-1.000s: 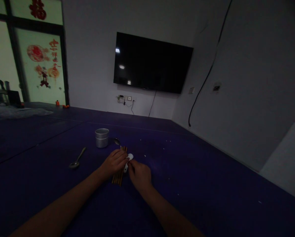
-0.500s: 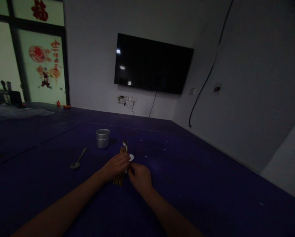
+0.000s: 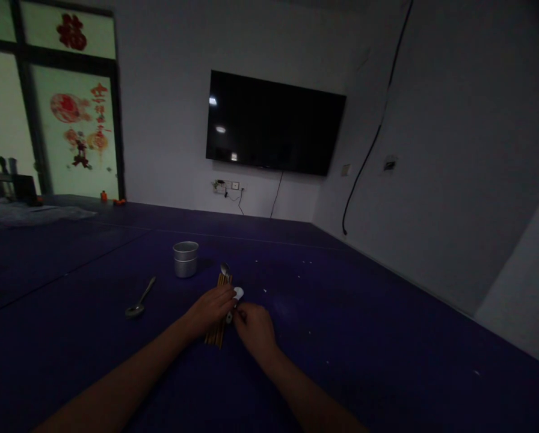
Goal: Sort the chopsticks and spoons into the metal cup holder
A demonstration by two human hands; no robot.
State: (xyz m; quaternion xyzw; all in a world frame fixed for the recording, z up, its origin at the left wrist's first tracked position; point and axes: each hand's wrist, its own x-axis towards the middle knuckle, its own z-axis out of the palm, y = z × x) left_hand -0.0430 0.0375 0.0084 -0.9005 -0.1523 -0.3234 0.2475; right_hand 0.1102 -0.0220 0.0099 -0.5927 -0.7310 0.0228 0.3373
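A bundle of wooden chopsticks lies on the purple tabletop, with a metal spoon on it, bowl pointing away from me. My left hand is closed over the bundle and hides its middle. Beside its fingertips shows the rounded head of a white spoon. My right hand is closed, thumb and forefinger pinched at the white spoon's narrow part; the exact hold is partly hidden. Farther left, another metal spoon lies by itself. A silver metal cup stands upright beyond my left hand.
The purple tabletop reaches to the wall, with small white specks on its right side. A clear plastic sheet and a dark holder are at the far left. A television hangs on the wall, and a black cable dangles at right.
The view has tilted slightly, so everything on the table sits a little lower. Both hands stay at the chopsticks and white spoon, with only slight finger movement.
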